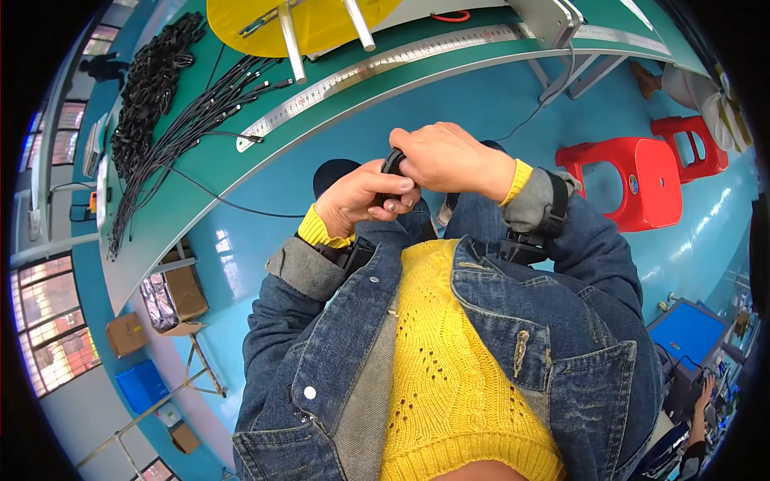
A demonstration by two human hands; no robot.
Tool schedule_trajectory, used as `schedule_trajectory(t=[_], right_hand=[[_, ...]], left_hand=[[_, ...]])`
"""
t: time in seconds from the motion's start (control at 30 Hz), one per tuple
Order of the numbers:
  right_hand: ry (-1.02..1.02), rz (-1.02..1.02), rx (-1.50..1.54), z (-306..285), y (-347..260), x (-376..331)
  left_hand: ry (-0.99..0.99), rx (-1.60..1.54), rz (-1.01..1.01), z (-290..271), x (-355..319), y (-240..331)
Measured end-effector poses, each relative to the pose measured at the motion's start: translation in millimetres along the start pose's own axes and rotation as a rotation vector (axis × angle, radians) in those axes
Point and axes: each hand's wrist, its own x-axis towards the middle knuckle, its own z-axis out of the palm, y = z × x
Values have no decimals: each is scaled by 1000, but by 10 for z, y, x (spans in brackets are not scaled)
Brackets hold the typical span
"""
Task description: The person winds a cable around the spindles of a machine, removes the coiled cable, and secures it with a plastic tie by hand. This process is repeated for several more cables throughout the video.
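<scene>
In front of my body, a black coil of cable (392, 163) is held between my two hands. My left hand (365, 192) curls its fingers round the coil's lower side. My right hand (457, 160) is closed on its upper right side and hides part of it. On the green table (277, 164) beyond, a bundle of loose black cables (180, 128) fans out with its plugs towards the middle. One cable (241, 208) from there hangs over the edge and runs to my left wrist. Farther left lies a heap of coiled black cables (152, 96).
A long steel ruler (353, 78) lies along the table edge, beside a yellow disc (233, 24) with metal posts and a metal bracket (549, 20). Red stools (654, 184) stand at right. Cardboard boxes (186, 293) are at lower left. Another person's hand (704, 394) shows at lower right.
</scene>
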Motion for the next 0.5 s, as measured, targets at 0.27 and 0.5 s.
schedule_trajectory(t=[0.27, 0.5], right_hand=[[37, -58, -286, 135, 28, -42], [71, 24, -192, 187, 56, -80]], left_hand=[[173, -319, -79, 68, 19, -8], [209, -231, -31, 37, 68, -37]])
